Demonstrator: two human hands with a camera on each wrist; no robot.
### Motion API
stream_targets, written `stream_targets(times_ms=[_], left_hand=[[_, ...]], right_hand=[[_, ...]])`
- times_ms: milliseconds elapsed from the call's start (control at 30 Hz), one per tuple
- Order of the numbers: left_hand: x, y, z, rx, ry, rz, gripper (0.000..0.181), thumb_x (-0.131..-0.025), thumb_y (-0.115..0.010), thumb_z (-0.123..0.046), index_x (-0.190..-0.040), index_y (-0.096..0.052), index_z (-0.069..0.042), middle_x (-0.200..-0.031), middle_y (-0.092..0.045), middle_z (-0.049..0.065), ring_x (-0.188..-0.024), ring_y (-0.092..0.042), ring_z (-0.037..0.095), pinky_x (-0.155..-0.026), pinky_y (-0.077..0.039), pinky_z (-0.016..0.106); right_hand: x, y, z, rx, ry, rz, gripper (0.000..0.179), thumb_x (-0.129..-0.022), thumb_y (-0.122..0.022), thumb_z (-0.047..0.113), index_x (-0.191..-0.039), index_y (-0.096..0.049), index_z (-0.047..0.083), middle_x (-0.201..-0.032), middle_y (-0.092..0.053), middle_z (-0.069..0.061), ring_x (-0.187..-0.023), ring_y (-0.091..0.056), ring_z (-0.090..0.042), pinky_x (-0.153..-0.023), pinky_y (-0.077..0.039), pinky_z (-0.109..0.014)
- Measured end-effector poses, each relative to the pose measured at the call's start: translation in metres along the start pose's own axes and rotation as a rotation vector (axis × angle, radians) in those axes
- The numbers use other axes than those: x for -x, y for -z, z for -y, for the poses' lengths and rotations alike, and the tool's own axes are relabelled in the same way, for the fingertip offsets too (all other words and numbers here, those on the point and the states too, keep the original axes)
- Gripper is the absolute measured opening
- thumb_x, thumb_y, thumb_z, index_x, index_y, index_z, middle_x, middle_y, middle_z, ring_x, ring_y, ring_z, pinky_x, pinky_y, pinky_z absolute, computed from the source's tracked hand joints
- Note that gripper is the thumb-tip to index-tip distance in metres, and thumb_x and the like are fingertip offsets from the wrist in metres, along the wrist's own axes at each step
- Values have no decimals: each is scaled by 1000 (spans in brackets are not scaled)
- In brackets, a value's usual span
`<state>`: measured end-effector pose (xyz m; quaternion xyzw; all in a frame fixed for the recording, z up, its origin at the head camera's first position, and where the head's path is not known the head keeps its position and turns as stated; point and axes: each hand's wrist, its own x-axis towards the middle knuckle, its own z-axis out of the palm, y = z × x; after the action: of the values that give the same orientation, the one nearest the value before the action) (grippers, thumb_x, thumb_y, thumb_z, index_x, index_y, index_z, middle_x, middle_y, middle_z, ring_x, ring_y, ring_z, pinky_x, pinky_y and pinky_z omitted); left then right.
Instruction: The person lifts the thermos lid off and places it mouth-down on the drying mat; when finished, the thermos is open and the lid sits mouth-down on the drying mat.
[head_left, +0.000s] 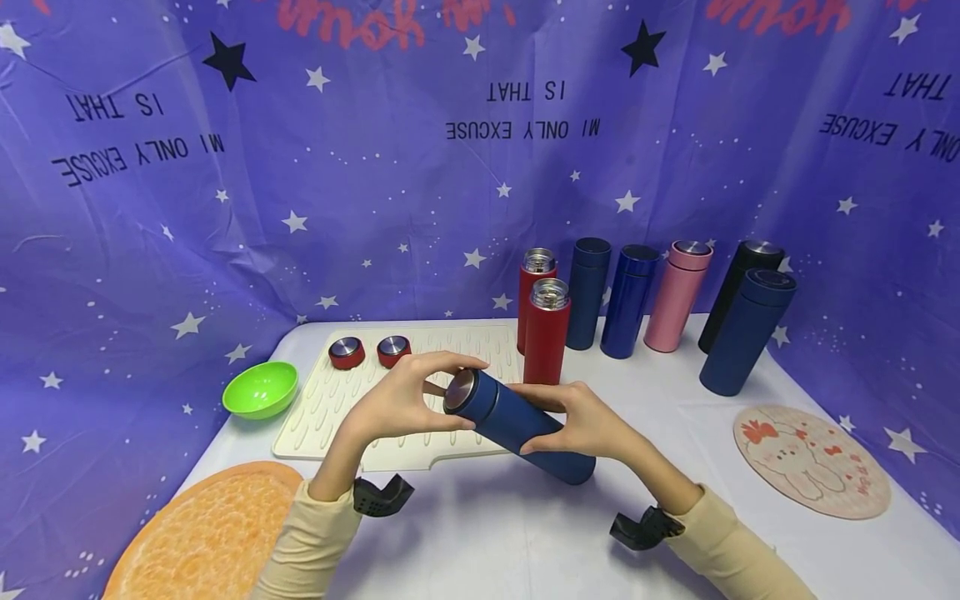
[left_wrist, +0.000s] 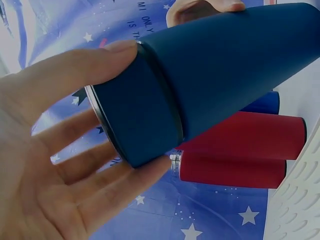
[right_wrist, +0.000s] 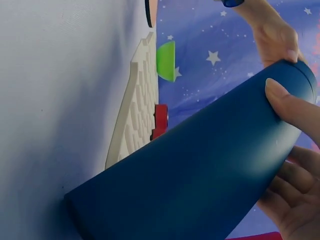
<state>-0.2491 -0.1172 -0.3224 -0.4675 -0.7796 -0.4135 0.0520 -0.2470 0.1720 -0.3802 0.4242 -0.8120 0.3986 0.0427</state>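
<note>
While I watch from afar, the left hand [head_left: 408, 396] grips a blue flask's [head_left: 534, 433] cap [head_left: 482, 395], the right hand [head_left: 585, 423] its body.
I see the flask slanting over the near middle of the table [head_left: 480, 542], cap end left; beyond it stand two uncapped red bottles [head_left: 546, 343], two red caps [head_left: 347, 358] sit on the white mat [head_left: 457, 343], and a green bowl [head_left: 260, 405] rests left of that.

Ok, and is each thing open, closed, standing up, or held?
Held blue bottle: tilted, lid on
Left hand: gripping its lid
Right hand: gripping its body
Two red bottles: standing, uncapped
Two red lids: off, on the white mat
Pink bottle: standing, capped
Black bottle: standing, capped
Three other blue bottles: standing, capped
Green bowl: right way up
</note>
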Motion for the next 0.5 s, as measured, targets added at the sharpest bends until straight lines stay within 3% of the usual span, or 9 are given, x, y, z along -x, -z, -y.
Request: stream_targets(times_ms=[333,500], left_hand=[[-1,-5,-2,-152,215,-131,52,-74,-82,-43,-117,-66,-19,-99,-69,-5,-85,-65,12,-62,-56,25],[-2,-8,-1,-146,219,-147,51,-75,-81,-43,-118,-66,-19,-102,-68,-7,-86,-65,12,-62,-56,25]], right_hand=[[0,-11,14,93,-47,-93,73,-73,-86,30,-136,-55,11,-129,-60,-1,-111,-61,-15,-92,-51,-31],[0,-12,15,84,-60,-108,73,-72,-86,30,-135,-56,11,-130,-60,-1,-111,-61,-14,-91,-51,-31]])
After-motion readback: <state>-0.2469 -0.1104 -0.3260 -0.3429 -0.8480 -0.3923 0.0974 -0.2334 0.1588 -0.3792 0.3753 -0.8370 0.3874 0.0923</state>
